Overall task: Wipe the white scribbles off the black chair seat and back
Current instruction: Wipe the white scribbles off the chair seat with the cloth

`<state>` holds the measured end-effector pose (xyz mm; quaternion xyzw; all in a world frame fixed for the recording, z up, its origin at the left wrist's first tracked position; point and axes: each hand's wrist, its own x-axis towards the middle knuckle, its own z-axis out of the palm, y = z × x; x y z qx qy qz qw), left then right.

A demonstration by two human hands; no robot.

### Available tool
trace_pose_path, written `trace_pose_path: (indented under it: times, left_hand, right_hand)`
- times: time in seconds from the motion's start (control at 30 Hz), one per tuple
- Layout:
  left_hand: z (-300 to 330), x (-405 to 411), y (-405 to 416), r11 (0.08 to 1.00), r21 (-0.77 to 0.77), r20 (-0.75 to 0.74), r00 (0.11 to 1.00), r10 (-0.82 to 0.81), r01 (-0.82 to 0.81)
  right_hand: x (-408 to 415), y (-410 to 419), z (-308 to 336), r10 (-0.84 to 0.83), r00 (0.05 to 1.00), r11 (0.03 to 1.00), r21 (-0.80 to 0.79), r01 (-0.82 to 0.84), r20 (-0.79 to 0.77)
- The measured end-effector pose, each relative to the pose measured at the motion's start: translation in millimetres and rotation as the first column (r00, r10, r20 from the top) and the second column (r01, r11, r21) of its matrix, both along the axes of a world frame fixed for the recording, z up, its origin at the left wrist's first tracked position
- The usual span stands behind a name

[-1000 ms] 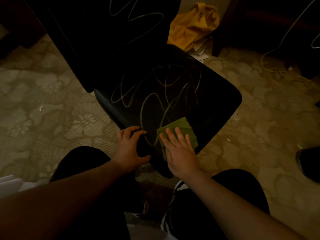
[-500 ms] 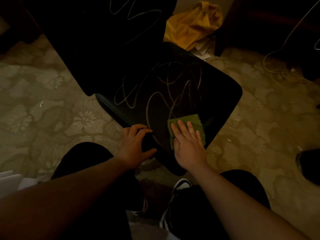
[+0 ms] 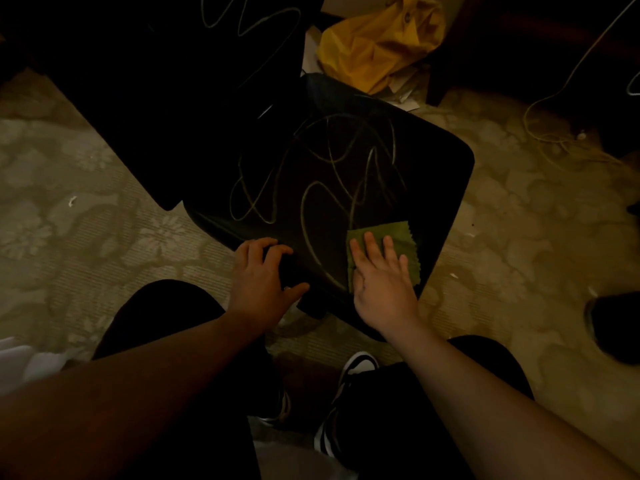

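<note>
Head-camera view looks down on a dim room where the black chair seat stands on a patterned carpet, its white scribbles looping across most of the middle, with more faint loops on the chair back at the far left. A person's right hand lies flat, fingers straight and a little spread, pressing a green cloth onto the near right part of the seat; the cloth's zigzag edge shows beyond the fingertips. Their left hand sits at the near left corner of the seat, fingers curled over the edge and thumb out along it, gripping it to steady the chair, as far as the light lets me tell. To my eye the wiping has barely started, since nearly every line looks whole. Doing this well probably means keeping the palm's weight on the cloth and sweeping it away from the body across the big loop just left of it, in overlapping passes, while the other hand braces so the chair does not slide or turn. A yellow bag and a pale cord lie on the floor beyond.
</note>
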<state>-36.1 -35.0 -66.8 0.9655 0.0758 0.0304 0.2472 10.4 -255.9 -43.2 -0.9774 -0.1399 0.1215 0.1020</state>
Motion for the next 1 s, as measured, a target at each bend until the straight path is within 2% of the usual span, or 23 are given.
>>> trace_pose_path:
  times: [0.17, 0.23, 0.5, 0.7, 1.0]
  left_hand:
    - [2, 3, -1, 0.999, 0.009, 0.023, 0.999, 0.037, -0.037]
    - [4, 4, -1, 0.999, 0.004, 0.02, 0.999, 0.045, -0.045]
    - [11, 11, -3, 0.997, -0.008, -0.043, 0.997, 0.07, -0.071]
    - [12, 17, -5, 0.998, 0.049, -0.092, 0.995, 0.04, -0.035]
    - [7, 18, -11, 0.997, 0.066, -0.08, 0.996, 0.039, -0.034]
  right_hand:
    - [-14, 18, -1, 0.231, 0.973, 0.973, 0.005, -0.231, 0.006]
    - [-17, 24, -3, 0.269, 0.963, 0.963, 0.001, -0.269, 0.003]
    - [-12, 23, 0, 0.223, 0.973, 0.975, 0.007, -0.223, -0.063]
    - [-9, 22, -1, 0.188, 0.977, 0.982, -0.009, -0.19, -0.097]
    - [16, 20, -1, 0.077, 0.996, 0.997, -0.02, -0.078, -0.053]
